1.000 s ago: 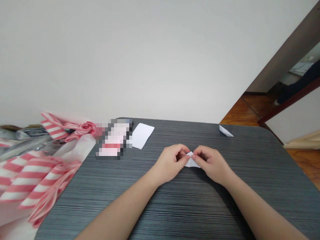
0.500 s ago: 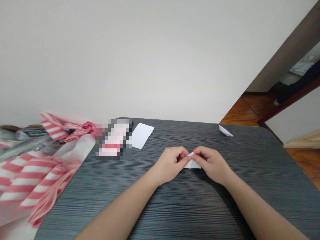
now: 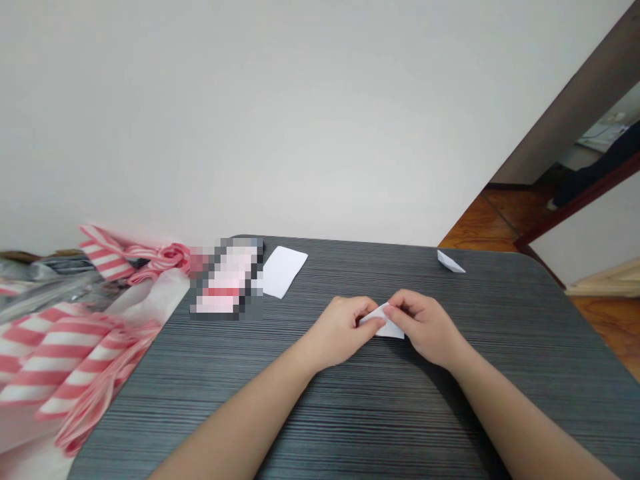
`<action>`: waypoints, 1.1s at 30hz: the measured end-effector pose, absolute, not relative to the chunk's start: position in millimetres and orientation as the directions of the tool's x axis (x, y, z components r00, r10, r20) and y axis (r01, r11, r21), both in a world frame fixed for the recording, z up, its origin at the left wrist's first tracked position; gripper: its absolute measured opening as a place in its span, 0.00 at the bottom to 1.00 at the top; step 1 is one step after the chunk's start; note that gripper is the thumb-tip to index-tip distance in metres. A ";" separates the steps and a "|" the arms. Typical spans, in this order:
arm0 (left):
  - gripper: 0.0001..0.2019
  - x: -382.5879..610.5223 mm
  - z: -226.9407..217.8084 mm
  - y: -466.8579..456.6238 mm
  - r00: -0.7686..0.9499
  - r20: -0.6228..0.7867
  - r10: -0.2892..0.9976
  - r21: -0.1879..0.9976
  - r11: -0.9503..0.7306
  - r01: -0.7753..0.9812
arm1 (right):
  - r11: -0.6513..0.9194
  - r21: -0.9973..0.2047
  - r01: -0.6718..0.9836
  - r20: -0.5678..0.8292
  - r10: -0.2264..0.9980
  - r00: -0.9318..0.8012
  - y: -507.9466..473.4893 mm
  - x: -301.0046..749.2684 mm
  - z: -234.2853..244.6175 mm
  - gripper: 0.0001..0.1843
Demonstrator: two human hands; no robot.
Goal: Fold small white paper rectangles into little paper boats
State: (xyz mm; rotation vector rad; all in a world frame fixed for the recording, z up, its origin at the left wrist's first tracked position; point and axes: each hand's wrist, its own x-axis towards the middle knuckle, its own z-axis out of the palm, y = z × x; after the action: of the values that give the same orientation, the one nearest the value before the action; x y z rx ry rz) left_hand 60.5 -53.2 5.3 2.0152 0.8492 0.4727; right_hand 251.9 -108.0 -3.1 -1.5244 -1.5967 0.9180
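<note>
1. Find the small folded paper point(image 3: 393, 329) over the middle of the dark table point(image 3: 380, 413); hard to tell whether resting on the surface or slightly lifted.
2. With the left hand point(image 3: 345, 330), pinching the paper's left part, thumb laid across the near face, index finger curled behind; impossible to tell how the other fingertips sit.
3. With the right hand point(image 3: 431, 330), pinching near the top corner between thumb and index finger; remaining fingers curled in, partly hidden.
4. Likely very light and thin, fairly stiff along doubled layers, yet easily creased; probably dry and smooth, so apt to slide under a loose pinch.
5. Best taken gently by the edges and folded corners; avoid pressing hard mid-face, for fear of a stray crease.
6. Farther off on the left, lying flat: white sheet point(image 3: 284, 272), just beside a blurred-out rectangle point(image 3: 227, 277).
7. Near the back edge on the right, well apart from both hands: another folded piece point(image 3: 450, 261).
8. Beyond the left edge: striped cloth point(image 3: 65, 353), red and white.
</note>
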 end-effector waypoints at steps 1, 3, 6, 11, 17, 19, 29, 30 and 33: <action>0.13 60.7 5.9 -53.2 0.694 0.009 0.720 0.838 -0.384 0.388 | 0.035 -0.880 0.473 0.028 0.999 -0.023 -107.9 251.6 -3.6 0.11; 0.13 60.9 6.6 -53.2 0.695 0.005 0.719 0.838 -0.383 0.389 | 0.028 -0.884 0.467 0.024 1.000 -0.015 -107.9 250.9 -4.3 0.11; 0.14 61.0 6.3 -53.1 0.695 0.001 0.719 0.825 -0.393 0.406 | 0.041 -0.888 0.459 0.030 0.999 -0.031 -108.2 249.6 -4.5 0.11; 0.14 60.6 4.6 -52.5 0.693 0.000 0.721 0.807 -0.409 0.427 | 0.043 -0.894 0.447 0.027 0.999 -0.042 -108.7 247.9 -5.5 0.10; 0.14 60.7 3.8 -53.1 0.703 0.015 0.711 0.801 -0.430 0.418 | 0.113 -0.870 0.481 0.091 0.993 -0.069 -108.1 249.2 -3.3 0.09; 0.16 61.1 4.7 -53.4 0.709 0.024 0.705 0.805 -0.433 0.404 | 0.127 -0.863 0.490 0.104 0.992 -0.075 -108.0 249.8 -1.5 0.09; 0.22 59.5 8.0 -52.9 0.674 -0.053 0.737 0.863 -0.306 0.403 | 0.094 -0.851 0.517 0.054 0.994 -0.093 -107.6 249.7 -0.5 0.09; 0.22 59.2 7.6 -52.7 0.665 -0.060 0.745 0.867 -0.290 0.404 | 0.093 -0.844 0.528 0.047 0.994 -0.100 -107.6 249.8 -0.4 0.10; 0.22 59.0 6.8 -52.1 0.642 -0.067 0.764 0.876 -0.263 0.404 | 0.083 -0.818 0.569 0.030 0.994 -0.101 -107.8 249.9 0.5 0.12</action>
State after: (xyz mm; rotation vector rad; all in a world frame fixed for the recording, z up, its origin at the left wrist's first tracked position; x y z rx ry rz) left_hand 59.0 -52.1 6.8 1.8874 0.9251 0.4625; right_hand 249.9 -107.8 0.5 -1.5503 -1.7425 0.8760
